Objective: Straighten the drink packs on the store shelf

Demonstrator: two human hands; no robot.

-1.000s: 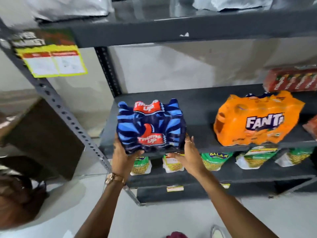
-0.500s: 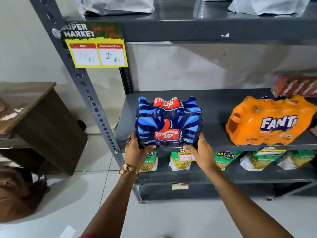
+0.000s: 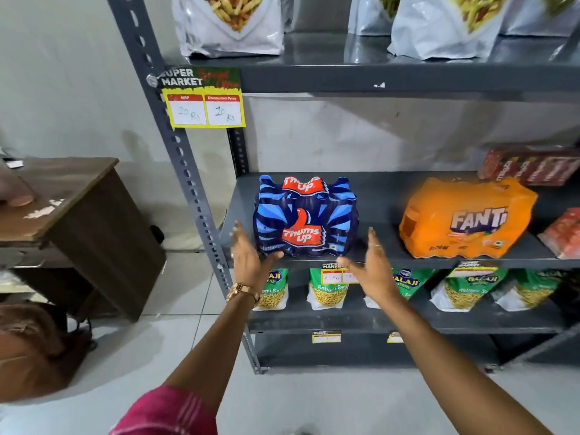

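A blue Thums Up drink pack stands upright near the left end of the dark grey middle shelf, facing front. My left hand is open just left of its lower corner, thumb near the pack's base. My right hand is open off the pack's lower right, fingers spread and apart from it. An orange Fanta pack lies further right on the same shelf, tilted and turned askew.
Red packs sit at the back right, another red one at the right edge. Green snack bags line the shelf below, white snack bags the shelf above. A price sign hangs on the upright. A brown desk stands left.
Both hands have let go of the Thums Up pack and opened beside it. The pack now rests on the shelf, set a little further back. The camera has tilted upward.
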